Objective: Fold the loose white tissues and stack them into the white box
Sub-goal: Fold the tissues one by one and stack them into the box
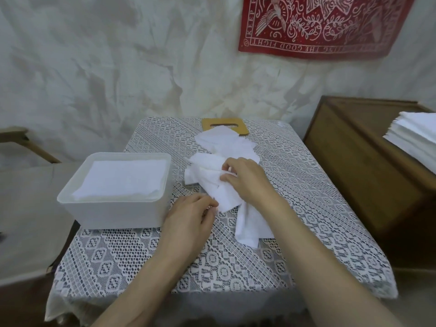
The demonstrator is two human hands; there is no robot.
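Note:
A white box (99,210) stands on the left of the lace-covered table (306,199), with folded white tissues (122,178) stacked flat inside it. A pile of loose white tissues (226,147) lies crumpled in the table's middle. My right hand (247,178) pinches the top of one crumpled tissue (212,182) from that pile. My left hand (188,218) sits just right of the box, fingers curled, pinching the same tissue's lower corner. Another loose tissue (250,225) lies partly under my right forearm.
A wooden lid with a slot (212,121) lies at the table's far edge, partly under the tissues. A wooden cabinet (368,175) stands to the right, carrying a stack of white tissues (415,135). A wooden frame (26,142) is at the left. A red cloth (318,24) hangs on the wall.

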